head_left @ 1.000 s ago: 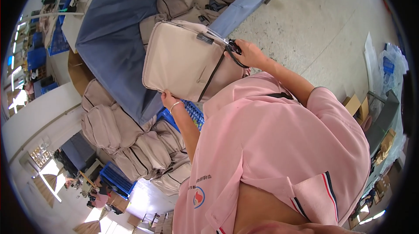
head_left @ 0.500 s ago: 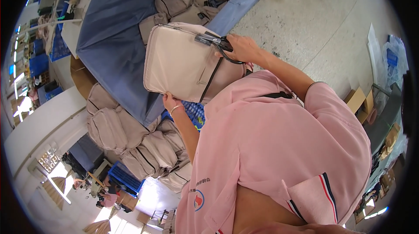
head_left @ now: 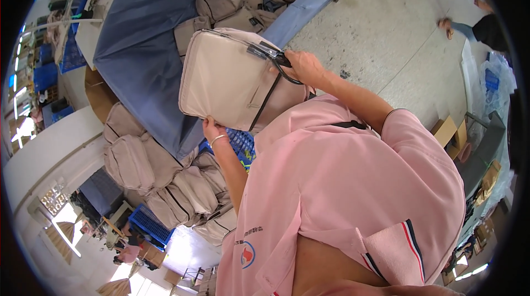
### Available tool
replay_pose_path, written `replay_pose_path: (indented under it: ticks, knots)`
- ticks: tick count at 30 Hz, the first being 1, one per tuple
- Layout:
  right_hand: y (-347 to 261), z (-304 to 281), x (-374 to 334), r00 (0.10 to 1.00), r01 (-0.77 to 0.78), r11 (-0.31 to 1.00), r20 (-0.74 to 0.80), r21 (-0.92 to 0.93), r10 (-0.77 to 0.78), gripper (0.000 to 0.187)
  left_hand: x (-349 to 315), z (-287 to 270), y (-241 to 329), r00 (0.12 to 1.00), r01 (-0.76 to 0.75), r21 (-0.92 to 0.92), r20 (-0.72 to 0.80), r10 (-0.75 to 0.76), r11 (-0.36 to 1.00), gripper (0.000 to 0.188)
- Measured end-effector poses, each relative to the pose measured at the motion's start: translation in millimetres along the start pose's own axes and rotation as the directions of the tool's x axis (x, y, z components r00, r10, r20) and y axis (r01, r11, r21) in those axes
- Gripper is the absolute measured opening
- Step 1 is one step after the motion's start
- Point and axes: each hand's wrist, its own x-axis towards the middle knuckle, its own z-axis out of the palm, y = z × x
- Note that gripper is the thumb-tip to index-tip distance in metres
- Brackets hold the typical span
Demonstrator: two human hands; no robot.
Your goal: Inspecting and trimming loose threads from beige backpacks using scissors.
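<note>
**Scissors [head_left: 272, 54] over the upper edge of the bag [head_left: 221, 80]**

The bag lies between my 2 hands, before my pink shirt [head_left: 359, 174], long axis seemingly slanting toward me. My left hand [head_left: 213, 129] pinches its lower edge, forearm rising from below. My right hand [head_left: 305, 68], nearer the upper edge, grips the scissors, blades pointing left.
</note>
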Motion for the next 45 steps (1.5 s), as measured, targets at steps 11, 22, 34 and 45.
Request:
replay_pose_path:
  ticks: [11, 22, 34, 45]
  knots:
    - [6, 12, 3, 0.991, -0.133, 0.957, 0.02, 0.257, 0.133, 0.063, -90, -6, -68, 0.996, 0.057, -0.129, 0.07, -0.048, 0.99, 0.022]
    - [-25, 9, -4, 0.98, -0.191, 0.896, 0.131, 0.4, 0.151, 0.065, -78, 44, 6, 0.839, -0.451, 0.198, -0.237, 0.489, 0.87, 0.023]
    - [-32, 20, 58, 0.976, -0.21, 0.965, -0.029, 0.156, 0.217, 0.062, -46, 33, 5, 0.762, -0.484, 0.44, -0.213, 0.611, 0.757, 0.027]
    - [-48, 40, 78, 0.981, -0.191, 0.981, -0.047, -0.042, 0.189, 0.064, -32, 29, 8, 0.84, -0.431, 0.368, -0.17, 0.516, 0.824, 0.028]
